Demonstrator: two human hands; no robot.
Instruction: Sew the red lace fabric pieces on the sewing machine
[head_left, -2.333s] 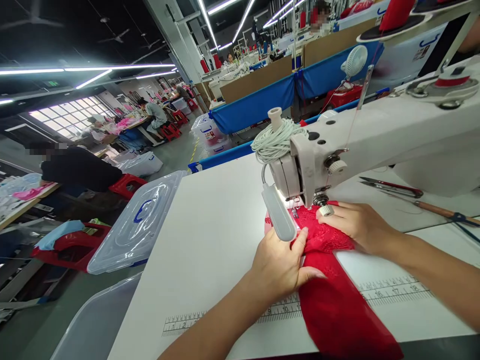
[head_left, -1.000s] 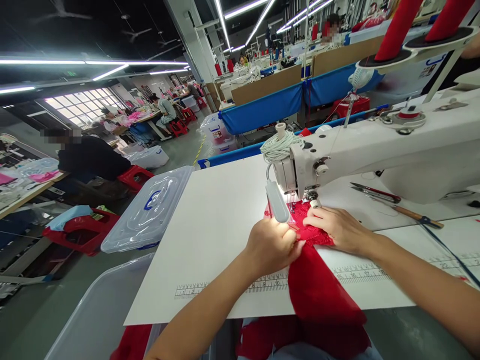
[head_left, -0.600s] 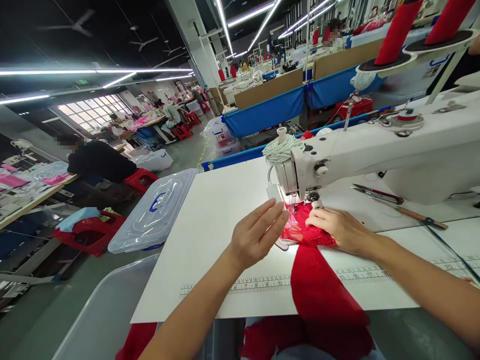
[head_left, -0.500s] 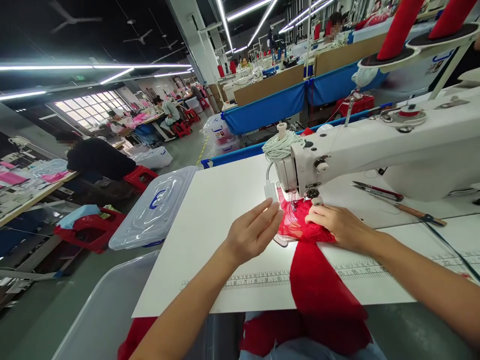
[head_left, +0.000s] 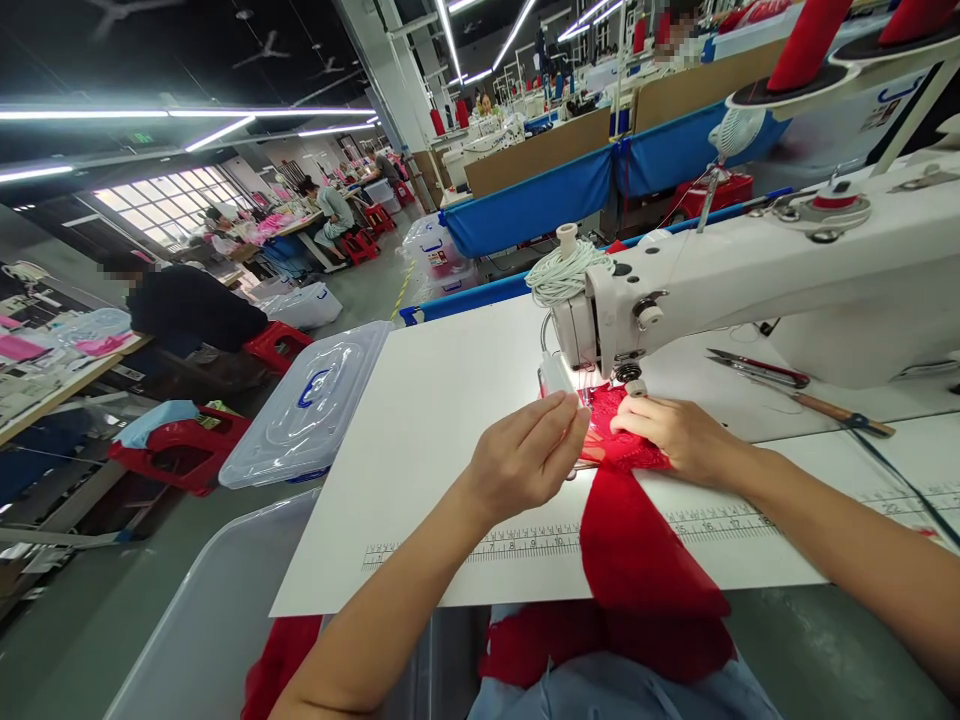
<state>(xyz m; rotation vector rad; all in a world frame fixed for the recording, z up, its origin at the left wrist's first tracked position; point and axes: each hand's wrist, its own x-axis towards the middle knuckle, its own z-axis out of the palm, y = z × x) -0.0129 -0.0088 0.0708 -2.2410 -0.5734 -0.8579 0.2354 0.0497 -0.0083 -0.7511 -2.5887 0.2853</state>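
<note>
Right hand [head_left: 671,432] lies on the lacy end of the red fabric [head_left: 641,545], fingers half bent; its thumb is hidden from me, so I cannot tell whether it pinches the cloth or only rests there. I see that lacy end under the head of the white sewing machine [head_left: 750,270]. From there the cloth's long axis runs toward the front edge of the tabletop [head_left: 435,420] and over it, down to the lap [head_left: 585,692]. Of the 2 hands, the right is nearer, touching the cloth. The left hand [head_left: 525,455] is raised, fingers partly curled, tips close to the small lamp [head_left: 555,373], with the cloth to its right; whether those tips hold a thread, I cannot tell. Farther out, I have a printed ruler [head_left: 532,545] along the front edge, and a pointed tool [head_left: 761,370] and a wooden-handled tool [head_left: 836,408] beyond the right hand. Past the left edge lies a clear lid [head_left: 300,415]; 2 red cones [head_left: 808,48] stand above the machine.
</note>
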